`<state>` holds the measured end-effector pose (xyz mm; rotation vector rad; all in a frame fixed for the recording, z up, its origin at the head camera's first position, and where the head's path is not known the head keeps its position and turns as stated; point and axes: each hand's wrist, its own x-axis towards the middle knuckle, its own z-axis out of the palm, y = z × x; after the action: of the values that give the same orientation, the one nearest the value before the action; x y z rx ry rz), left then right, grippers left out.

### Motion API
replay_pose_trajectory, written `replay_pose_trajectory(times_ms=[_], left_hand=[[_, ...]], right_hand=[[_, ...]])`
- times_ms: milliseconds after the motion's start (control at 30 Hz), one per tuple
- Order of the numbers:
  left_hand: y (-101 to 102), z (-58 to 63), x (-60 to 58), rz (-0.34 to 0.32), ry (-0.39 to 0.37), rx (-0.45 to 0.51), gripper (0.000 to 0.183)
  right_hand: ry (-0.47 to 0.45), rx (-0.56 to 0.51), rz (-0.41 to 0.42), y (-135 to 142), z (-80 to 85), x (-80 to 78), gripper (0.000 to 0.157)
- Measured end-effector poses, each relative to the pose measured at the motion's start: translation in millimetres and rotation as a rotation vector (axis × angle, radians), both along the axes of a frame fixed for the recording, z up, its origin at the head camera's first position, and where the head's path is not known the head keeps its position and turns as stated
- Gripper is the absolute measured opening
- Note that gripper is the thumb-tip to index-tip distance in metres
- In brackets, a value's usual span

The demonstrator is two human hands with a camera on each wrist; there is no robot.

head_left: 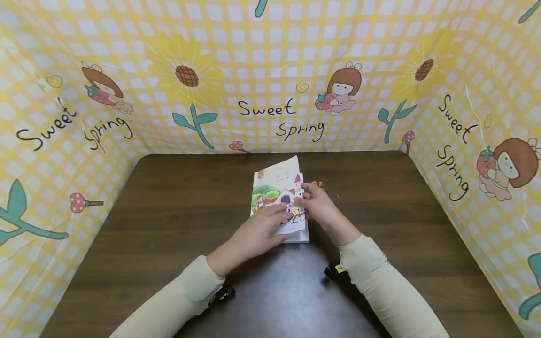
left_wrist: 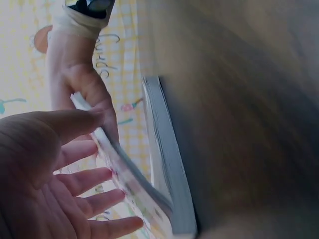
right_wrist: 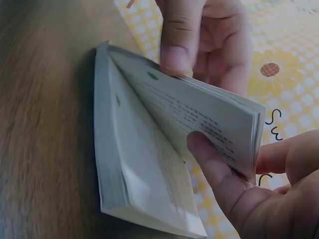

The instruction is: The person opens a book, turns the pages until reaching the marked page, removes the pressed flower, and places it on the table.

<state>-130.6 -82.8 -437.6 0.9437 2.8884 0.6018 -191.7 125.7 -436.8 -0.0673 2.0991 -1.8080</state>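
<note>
A paperback book [head_left: 276,177] with an illustrated cover lies on the brown table, its cover and a stack of pages lifted at an angle. Printed text shows on the raised inner page [right_wrist: 184,109] in the right wrist view, while the thick lower part [right_wrist: 107,169] stays on the table. My right hand [head_left: 322,206] pinches the outer edge of the raised pages, fingers on both faces. Over the lower cover lies my left hand [head_left: 262,229], its fingers extended and spread. In the left wrist view the left thumb [left_wrist: 75,122] rests at the raised section's edge.
Behind the right hand lies a small orange-brown item [head_left: 317,183] beside a thin stick [head_left: 339,198]. Yellow checked cloth [head_left: 262,61] with printed flowers walls the table [head_left: 181,188] at the back and both sides. Each wrist carries a black device [head_left: 331,271].
</note>
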Motion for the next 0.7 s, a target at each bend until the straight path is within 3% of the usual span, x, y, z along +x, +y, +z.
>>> replay_pose_trajectory(times_ms=[300,700], left_hand=[[-23.9,-8.2,-3.7,0.031,-0.058,-0.081,0.067],[-32.6,-12.8,-6.5,0.053,-0.105,-0.129,0.064]], right_hand=[[0.29,0.433,-0.054,-1.6,-5.2,4.3,0.058],[0.42,0.699,-0.011,2.7,-10.7,9.7,0.067]])
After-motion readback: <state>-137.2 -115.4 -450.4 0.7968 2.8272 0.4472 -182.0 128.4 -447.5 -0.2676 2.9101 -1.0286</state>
